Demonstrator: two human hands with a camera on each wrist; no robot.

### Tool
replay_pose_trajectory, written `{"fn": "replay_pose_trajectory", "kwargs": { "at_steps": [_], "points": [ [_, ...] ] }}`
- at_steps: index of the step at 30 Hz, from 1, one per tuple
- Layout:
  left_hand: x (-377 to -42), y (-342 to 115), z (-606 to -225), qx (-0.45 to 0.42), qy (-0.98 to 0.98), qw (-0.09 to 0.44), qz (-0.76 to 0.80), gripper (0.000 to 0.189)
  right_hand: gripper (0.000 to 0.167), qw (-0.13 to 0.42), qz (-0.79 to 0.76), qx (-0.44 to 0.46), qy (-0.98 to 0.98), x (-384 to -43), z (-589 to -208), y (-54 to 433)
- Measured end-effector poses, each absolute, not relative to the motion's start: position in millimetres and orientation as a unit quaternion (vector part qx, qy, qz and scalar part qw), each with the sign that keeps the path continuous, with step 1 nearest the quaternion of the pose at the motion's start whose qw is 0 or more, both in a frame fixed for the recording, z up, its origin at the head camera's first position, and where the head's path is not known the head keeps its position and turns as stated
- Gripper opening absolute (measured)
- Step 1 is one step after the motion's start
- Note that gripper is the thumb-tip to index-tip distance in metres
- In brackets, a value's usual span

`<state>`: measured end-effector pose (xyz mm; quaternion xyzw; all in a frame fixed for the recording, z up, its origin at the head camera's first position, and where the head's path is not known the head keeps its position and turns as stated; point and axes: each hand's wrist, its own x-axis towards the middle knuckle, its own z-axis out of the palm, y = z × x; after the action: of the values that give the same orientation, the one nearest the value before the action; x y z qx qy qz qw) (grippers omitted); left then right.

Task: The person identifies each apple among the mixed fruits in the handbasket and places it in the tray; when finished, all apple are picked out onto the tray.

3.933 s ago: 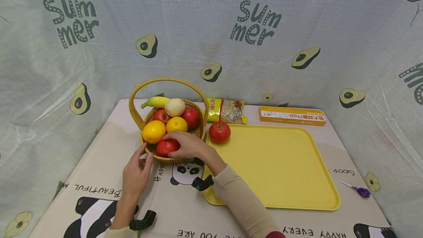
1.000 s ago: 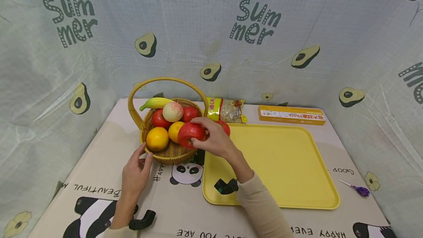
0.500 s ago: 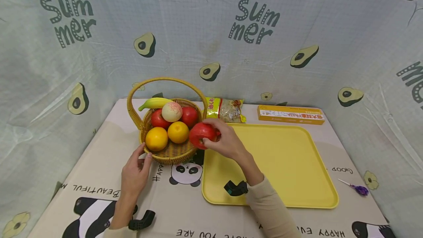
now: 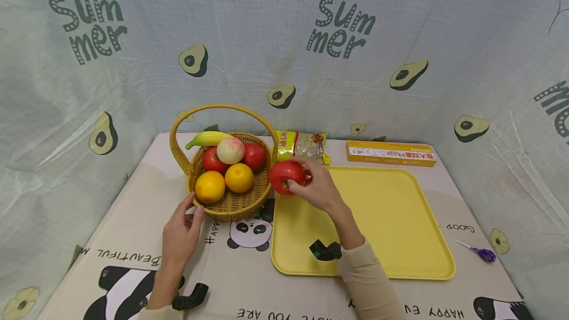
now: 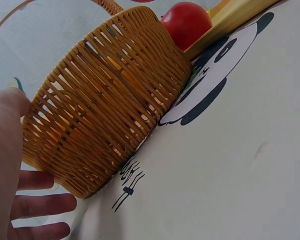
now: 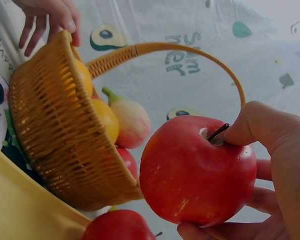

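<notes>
My right hand (image 4: pixel 317 187) holds a red apple (image 4: pixel 286 177) by its sides, just right of the wicker basket (image 4: pixel 233 210) and over the left edge of the yellow tray (image 4: pixel 369 221). In the right wrist view my thumb lies by the stem of this apple (image 6: pixel 195 175). My left hand (image 4: pixel 181 233) pinches the basket's near-left rim. Inside the basket lie two oranges (image 4: pixel 210 187), two red apples (image 4: pixel 255 157), a peach (image 4: pixel 230 150) and a banana (image 4: pixel 209 138). Another red apple (image 6: pixel 118 227) sits at the tray's corner, mostly hidden in the head view.
A yellow-and-clear food packet (image 4: pixel 304 147) lies behind the tray, with an orange pasta box (image 4: pixel 391 153) to its right. A purple-wrapped lollipop (image 4: pixel 482 253) is right of the tray. The basket's tall handle (image 4: pixel 222 106) arches over the fruit.
My right hand has lifted the apple out of the basket's front and carried it right, past the rim. The peach and oranges have shifted slightly. My left hand stays at the rim.
</notes>
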<state>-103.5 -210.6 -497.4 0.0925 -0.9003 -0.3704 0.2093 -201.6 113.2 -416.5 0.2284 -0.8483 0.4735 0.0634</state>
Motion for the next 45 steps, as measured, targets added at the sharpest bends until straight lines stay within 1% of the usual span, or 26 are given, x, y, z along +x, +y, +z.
{"fn": "replay_pose_trajectory", "kwargs": {
  "at_steps": [5, 13, 26, 32, 45],
  "points": [
    [-103, -211, -497, 0.092, -0.901, 0.210, -0.368, 0.050, 0.053, 0.061, 0.485, 0.204, -0.848, -206, -416, 125],
    [-104, -211, -499, 0.095, -0.904, 0.208, -0.360, 0.050, 0.049, 0.064, 0.497, 0.169, -0.849, -214, -421, 142],
    [-103, -212, -498, 0.091, -0.902, 0.208, -0.368, 0.050, 0.053, 0.033, 0.501, 0.095, -0.859, -226, -434, 163],
    [-103, -211, -498, 0.093, -0.901, 0.209, -0.368, 0.050, 0.052, 0.028, 0.496, 0.074, -0.865, -231, -440, 172],
    [-103, -212, -500, 0.087, -0.899, 0.220, -0.369, 0.049, 0.055, -0.012, 0.484, 0.028, -0.875, -239, -456, 185]
  ]
}}
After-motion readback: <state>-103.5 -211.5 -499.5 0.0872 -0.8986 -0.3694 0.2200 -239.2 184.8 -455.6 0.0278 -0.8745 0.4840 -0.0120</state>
